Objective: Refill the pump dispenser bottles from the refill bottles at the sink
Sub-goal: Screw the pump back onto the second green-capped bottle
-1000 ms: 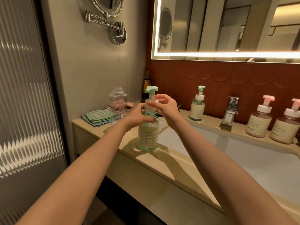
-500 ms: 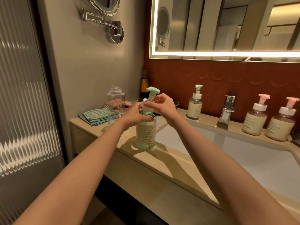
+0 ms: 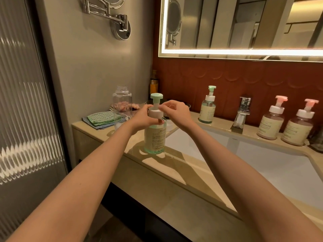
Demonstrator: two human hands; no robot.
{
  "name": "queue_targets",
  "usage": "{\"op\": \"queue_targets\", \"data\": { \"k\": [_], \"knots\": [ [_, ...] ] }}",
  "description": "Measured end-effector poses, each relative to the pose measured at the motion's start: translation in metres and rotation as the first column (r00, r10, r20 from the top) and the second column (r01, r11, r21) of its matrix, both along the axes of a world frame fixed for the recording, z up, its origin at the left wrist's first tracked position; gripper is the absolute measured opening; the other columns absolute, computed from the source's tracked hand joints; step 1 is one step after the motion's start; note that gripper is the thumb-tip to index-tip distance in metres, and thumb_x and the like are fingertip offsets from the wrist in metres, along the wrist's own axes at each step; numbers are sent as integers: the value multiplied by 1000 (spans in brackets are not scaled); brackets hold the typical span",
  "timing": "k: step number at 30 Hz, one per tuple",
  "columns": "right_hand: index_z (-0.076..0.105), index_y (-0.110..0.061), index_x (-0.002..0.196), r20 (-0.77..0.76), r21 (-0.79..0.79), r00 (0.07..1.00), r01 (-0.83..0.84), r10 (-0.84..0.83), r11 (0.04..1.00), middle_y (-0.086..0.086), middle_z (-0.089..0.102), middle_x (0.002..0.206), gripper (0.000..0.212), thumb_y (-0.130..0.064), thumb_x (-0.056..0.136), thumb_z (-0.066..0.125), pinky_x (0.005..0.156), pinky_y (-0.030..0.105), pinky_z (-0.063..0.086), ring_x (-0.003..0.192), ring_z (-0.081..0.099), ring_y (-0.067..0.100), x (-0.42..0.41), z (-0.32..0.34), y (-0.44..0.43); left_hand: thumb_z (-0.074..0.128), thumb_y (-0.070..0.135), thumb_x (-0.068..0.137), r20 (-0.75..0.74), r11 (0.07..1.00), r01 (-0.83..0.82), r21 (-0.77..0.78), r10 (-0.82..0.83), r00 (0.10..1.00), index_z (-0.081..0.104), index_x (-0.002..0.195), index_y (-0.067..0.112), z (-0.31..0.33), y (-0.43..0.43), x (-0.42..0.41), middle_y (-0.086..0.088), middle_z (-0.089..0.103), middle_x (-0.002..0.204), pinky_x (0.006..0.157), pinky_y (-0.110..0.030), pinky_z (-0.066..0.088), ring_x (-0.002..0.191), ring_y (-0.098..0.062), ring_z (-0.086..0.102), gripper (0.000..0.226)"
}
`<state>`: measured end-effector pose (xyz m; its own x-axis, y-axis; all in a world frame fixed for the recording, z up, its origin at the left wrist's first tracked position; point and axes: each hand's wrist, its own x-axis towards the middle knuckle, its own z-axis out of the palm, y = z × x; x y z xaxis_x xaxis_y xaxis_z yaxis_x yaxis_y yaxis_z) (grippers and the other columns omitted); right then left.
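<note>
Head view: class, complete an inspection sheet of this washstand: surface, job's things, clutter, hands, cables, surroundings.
Surface: beige stone counter around a white sink basin.
Job's things: green-pump dispenser bottle, upright at the front edge; second green-pump bottle and two pink-pump bottles on the back ledge; clear uncapped plastic bottle at the left.
Clutter: folded green and blue cloths; amber bottle in the corner.
Hands: left hand grips the front bottle's white collar; right hand curled beside the pump, contact unclear.
Cables: nothing seen.
Surroundings: chrome tap, lit mirror, fluted glass panel.
</note>
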<state>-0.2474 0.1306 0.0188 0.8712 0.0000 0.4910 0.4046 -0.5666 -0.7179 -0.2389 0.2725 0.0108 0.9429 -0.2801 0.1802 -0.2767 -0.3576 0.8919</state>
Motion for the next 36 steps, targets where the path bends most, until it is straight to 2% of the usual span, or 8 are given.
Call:
{"op": "queue_targets", "data": {
  "k": [6,11,16,19,24,28,33,36],
  "knots": [
    [59,-9,123,-92,91,991,-90,99,992,5,60,123,40,-10,83,60,78,19,44,104,53,9,0,3,1,71,13,79,15,1000,-8,10,8,1000,28,142,13,0,0,0,-8,43,138,99,-39,39,121,-22,44,76],
    [55,-14,119,-48,67,999,-18,21,998,-1,57,101,48,-22,75,74,73,21,48,89,55,8,2,5,1,71,16,79,11,1000,-28,12,28,1000,23,144,12,0,0,0,-10,40,141,101,-40,38,126,-26,42,81],
    [42,-11,137,-177,61,977,-110,119,992,7,52,131,64,-22,80,70,87,27,42,116,52,18,2,4,1,71,16,80,17,999,-27,16,27,999,24,144,12,-1,-1,0,-10,40,141,95,-34,38,126,-25,41,79],
    [47,-13,128,-140,26,989,-52,55,998,1,55,108,59,-29,77,73,78,25,44,101,53,14,3,2,4,70,15,80,19,999,-33,15,33,999,23,144,12,-1,0,0,-10,39,142,98,-36,37,128,-26,40,80],
    [60,-5,119,-215,22,967,-135,136,991,11,62,115,41,-28,85,64,89,34,47,99,56,16,4,2,6,71,15,80,4,1000,-19,9,19,1000,28,142,14,-1,0,2,-9,43,138,97,-37,38,127,-26,42,75],
    [68,-2,86,-149,-79,989,-13,1,997,11,63,76,48,-48,74,72,63,30,44,71,57,17,13,1,11,71,13,79,3,1000,-16,6,16,1000,30,140,14,-2,0,1,-8,44,138,101,-39,37,127,-26,42,74],
    [67,-11,90,-253,-48,962,-115,99,992,0,66,84,33,-42,79,68,75,30,51,83,63,13,10,-2,12,70,11,79,1,1000,-11,-10,11,1000,30,141,16,-3,0,2,-8,43,139,103,-41,36,129,-27,40,74],
    [67,-16,79,-195,-115,977,63,-84,991,2,67,82,57,-66,53,66,78,42,54,83,63,18,11,-4,16,70,9,79,-7,1000,-9,-23,9,1000,27,143,14,-4,1,2,-8,43,139,100,-38,37,128,-26,41,77]
  ]
}}
